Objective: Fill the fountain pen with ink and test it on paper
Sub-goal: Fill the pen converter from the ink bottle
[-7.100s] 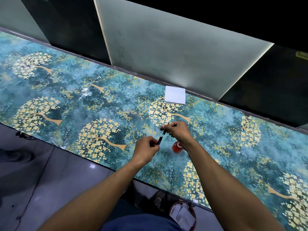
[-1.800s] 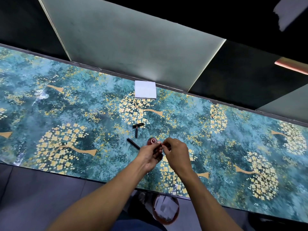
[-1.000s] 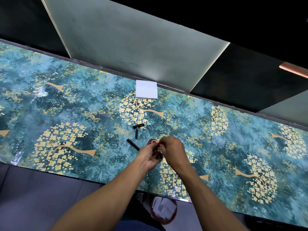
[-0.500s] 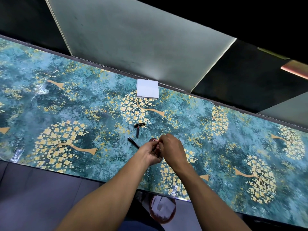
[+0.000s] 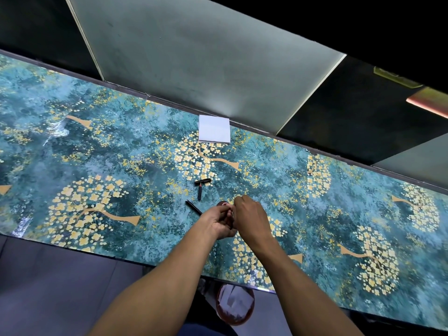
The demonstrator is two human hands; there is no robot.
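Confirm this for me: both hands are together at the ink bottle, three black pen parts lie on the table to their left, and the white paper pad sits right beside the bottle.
One thing is wrong. In the head view the white paper pad lies at the table's far edge, well apart from the ink bottle. The rest holds: left hand and right hand meet at the bottle, with three black pen parts to their left.

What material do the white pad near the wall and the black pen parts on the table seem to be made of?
The white pad looks like matte paper: flat, square, with a thin stacked edge along its near side. The black pen parts look like glossy plastic, though lacquered metal is possible; they show small highlights and one has a red tip. The table appears to have a shiny printed film or glass top, since it reflects light.
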